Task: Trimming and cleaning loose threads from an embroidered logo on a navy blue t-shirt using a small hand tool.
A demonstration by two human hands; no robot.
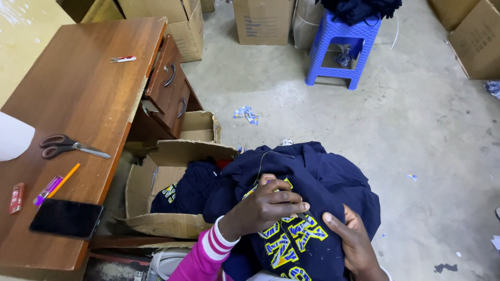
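Down in the lap, a navy garment (317,177) with yellow-and-blue lettering is lying bunched, partly spilling toward an open cardboard box (156,182) holding more dark clothing. The left hand (265,205), in a pink striped sleeve, is pressing on the lettering with its grip closed, fingertips pinching the fabric beside a thin yellow thread. The right hand (354,242) is steadying the garment from the side, thumb spread across the cloth. Nearby, scissors (70,147) and a dark phone (66,218) are resting on the wooden tabletop (78,88)
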